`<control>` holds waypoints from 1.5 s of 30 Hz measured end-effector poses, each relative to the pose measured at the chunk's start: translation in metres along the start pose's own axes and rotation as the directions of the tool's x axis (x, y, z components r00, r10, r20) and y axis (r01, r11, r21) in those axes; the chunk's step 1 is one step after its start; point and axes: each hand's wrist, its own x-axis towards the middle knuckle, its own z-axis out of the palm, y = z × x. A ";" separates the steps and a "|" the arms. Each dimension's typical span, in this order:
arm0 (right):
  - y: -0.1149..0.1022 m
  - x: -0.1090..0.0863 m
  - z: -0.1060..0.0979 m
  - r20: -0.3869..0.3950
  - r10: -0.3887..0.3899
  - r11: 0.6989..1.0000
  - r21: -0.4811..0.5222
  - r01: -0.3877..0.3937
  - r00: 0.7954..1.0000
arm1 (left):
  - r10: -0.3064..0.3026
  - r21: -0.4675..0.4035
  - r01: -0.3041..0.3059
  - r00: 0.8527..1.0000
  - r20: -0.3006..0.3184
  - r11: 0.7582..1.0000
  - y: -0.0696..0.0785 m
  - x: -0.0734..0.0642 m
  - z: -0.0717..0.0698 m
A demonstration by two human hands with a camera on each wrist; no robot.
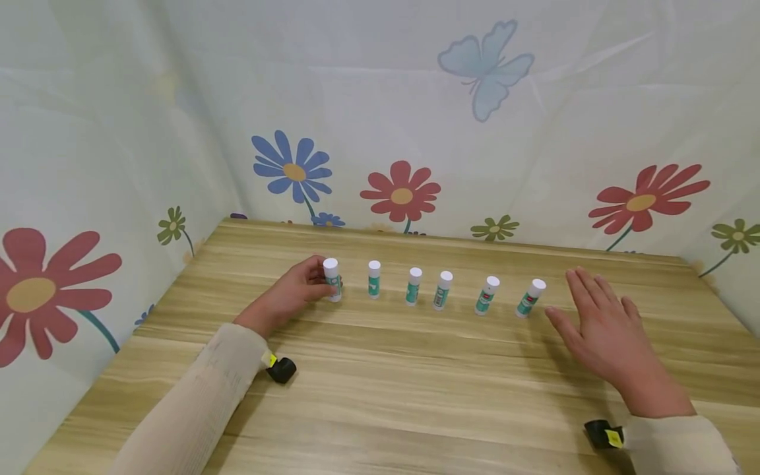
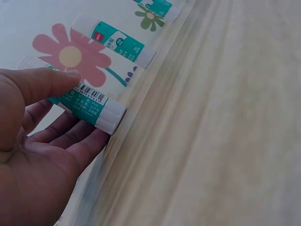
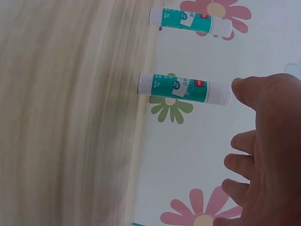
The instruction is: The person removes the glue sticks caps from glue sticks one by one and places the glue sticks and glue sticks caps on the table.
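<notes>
Several white glue sticks with green labels stand upright in a row across the table. At the row's left end, my left hand grips a glue stick between thumb and fingers. The left wrist view shows the thumb over the label of this glue stick, its base right at the tabletop. My right hand is beside the rightmost glue stick, fingers extended and apart from it. In the right wrist view, the thumb tip comes near the cap of that glue stick, and nothing lies in the palm.
Between the two end sticks stand a glue stick, a close pair with one glue stick on its right, and another glue stick. The wood-grain table ends at a flower-print curtain behind and at the sides.
</notes>
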 end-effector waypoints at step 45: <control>-0.123 -0.002 -0.002 -0.281 -0.054 0.744 0.628 0.227 0.958 | 0.153 -0.069 -0.143 0.972 0.179 0.987 0.058 -0.026 0.074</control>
